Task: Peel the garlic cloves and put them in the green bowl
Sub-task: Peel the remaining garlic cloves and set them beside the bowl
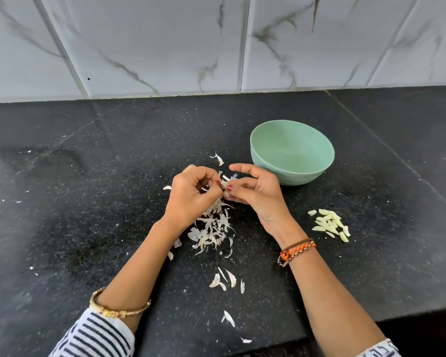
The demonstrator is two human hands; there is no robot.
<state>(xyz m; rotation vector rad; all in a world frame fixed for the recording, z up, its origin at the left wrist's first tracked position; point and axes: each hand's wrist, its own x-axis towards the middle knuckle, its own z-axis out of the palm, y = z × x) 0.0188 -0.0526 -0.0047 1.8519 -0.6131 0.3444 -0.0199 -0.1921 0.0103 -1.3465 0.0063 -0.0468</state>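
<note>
Both hands meet over the black counter, just left of the green bowl. My right hand pinches a small garlic clove between thumb and fingers. My left hand has its fingers curled against the same clove, picking at its papery skin. A pile of peeled, pale yellow-green cloves lies on the counter to the right, below the bowl. No cloves show inside the bowl.
Loose white garlic skins are heaped under my hands, and more scraps trail toward the counter's front edge. A marble-tiled wall closes the back. The counter edge drops off at the lower right.
</note>
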